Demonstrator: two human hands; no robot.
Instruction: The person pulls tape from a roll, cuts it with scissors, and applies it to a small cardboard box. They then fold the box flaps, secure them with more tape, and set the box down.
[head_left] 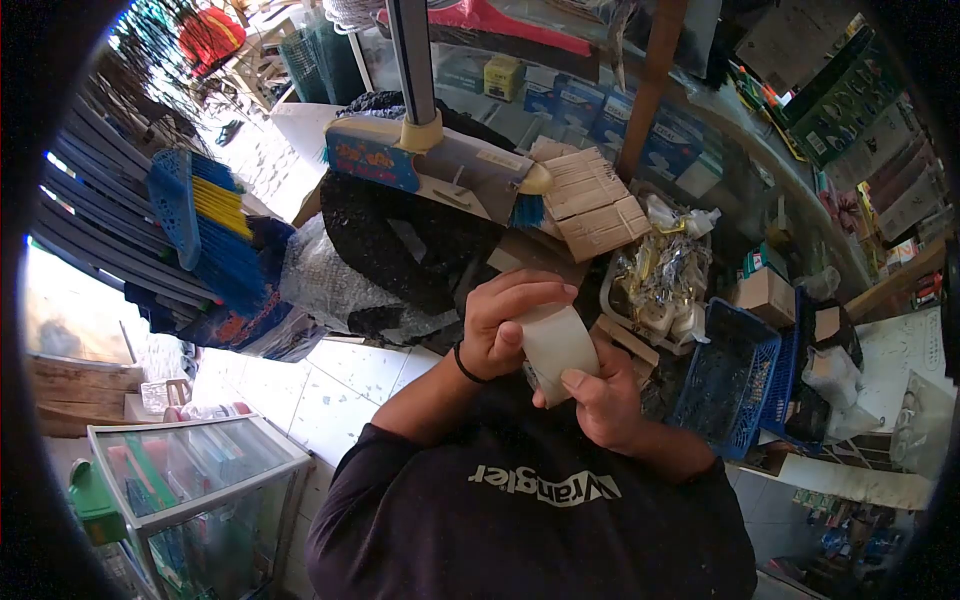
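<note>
A wide cream-white roll of tape (560, 345) is in front of my chest, tilted, with its broad outer face toward me. My left hand (505, 325), with a black band at the wrist, curls over its upper left side, fingers along the top edge. At the lower right, my right hand (610, 400) grips the roll, its thumb pressed on the tape face. The far side of the roll and some fingertips are hidden. Just beyond the hands lie a bundle of pale wooden pieces (590, 200) and a white basket (605, 300) of small plastic-wrapped items.
A broom head (430, 165) in clear wrap on a grey pole stands ahead, over black sheeting. Blue brooms (200, 225) lean at left. Blue plastic baskets (725, 375) sit at right, near a glass case with boxes (580, 105). A glass cabinet (200, 470) stands lower left.
</note>
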